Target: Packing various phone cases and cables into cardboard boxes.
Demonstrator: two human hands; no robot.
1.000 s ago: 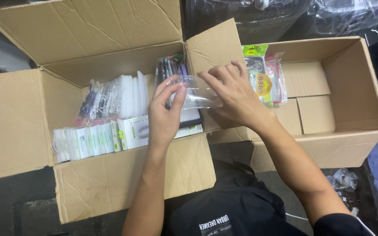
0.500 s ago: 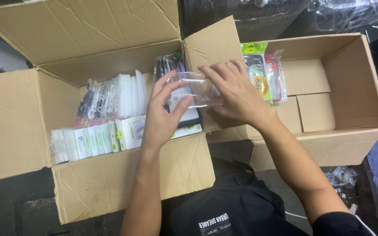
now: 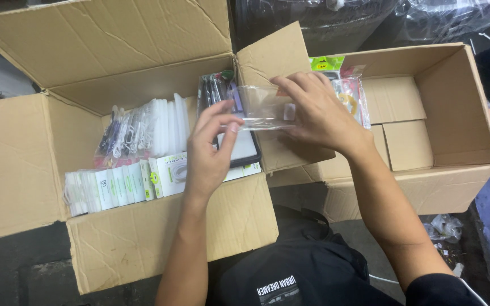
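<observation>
A clear plastic sleeve point(image 3: 262, 106), thin, glossy and creased, was stretched flat between the two hands above the inner edge of the left cardboard box point(image 3: 24, 164). It was see-through, so the dark items below showed through it, and a small pale patch sat near its right end. The left hand point(image 3: 211, 153) pinched the sleeve's left edge between thumb and fingertips, and the right hand point(image 3: 319, 116) closed on its right end with the fingers curled over the top. Under the left hand lay a dark flat item with a pale face point(image 3: 239, 148), resting on the packed goods. The left cardboard box stood with its flaps folded out and held a row of small white boxes point(image 3: 120, 184) along the near wall, a stack of clear bagged pieces point(image 3: 143, 127) behind them and a few dark packets standing on edge point(image 3: 216, 88) at the back. The right cardboard box point(image 3: 455, 113), touching the first, held a bunch of colourful bagged packets point(image 3: 353, 93) at its left end, while bare cardboard flaps showed across its bottom. Both of the two boxes sat on a dark floor point(image 3: 18, 272), with black plastic-wrapped bundles point(image 3: 336, 22) behind them and a scrap of crumpled clear plastic point(image 3: 443, 229) near the right box. The white boxes were too tightly packed to count surely.
</observation>
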